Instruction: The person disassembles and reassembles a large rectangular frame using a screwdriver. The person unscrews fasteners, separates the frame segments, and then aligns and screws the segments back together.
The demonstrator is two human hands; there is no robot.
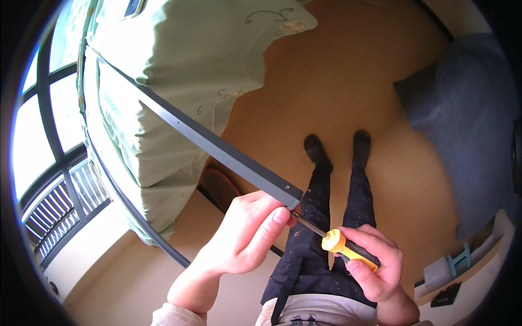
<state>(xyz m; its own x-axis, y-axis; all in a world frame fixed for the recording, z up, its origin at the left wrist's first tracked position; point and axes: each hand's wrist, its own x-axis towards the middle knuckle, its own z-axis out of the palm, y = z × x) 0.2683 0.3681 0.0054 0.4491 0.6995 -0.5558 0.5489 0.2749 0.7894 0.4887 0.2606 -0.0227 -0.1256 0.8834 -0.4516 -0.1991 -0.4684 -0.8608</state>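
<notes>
My left hand (247,233) is closed around the near end of a long dark grey metal bar (217,146), thumb at the underside of the end. The bar slants from the far left toward me, with a small screw or hole (287,187) on its side face close to the end. In my right hand (380,261) is a screwdriver (334,242) with a yellow and black handle, fingers wrapped round it. Its shaft points up and left, and the tip meets the bar's end beside my left thumb. Whatever the tip presses on is hidden by my fingers.
A pale green embroidered cloth (201,49) drapes over furniture at the left, a phone (133,6) on top. Another dark rail (136,209) runs low left by the window (65,108). A dark red round seat (220,187) lies below the bar; grey fabric (467,119) hangs right.
</notes>
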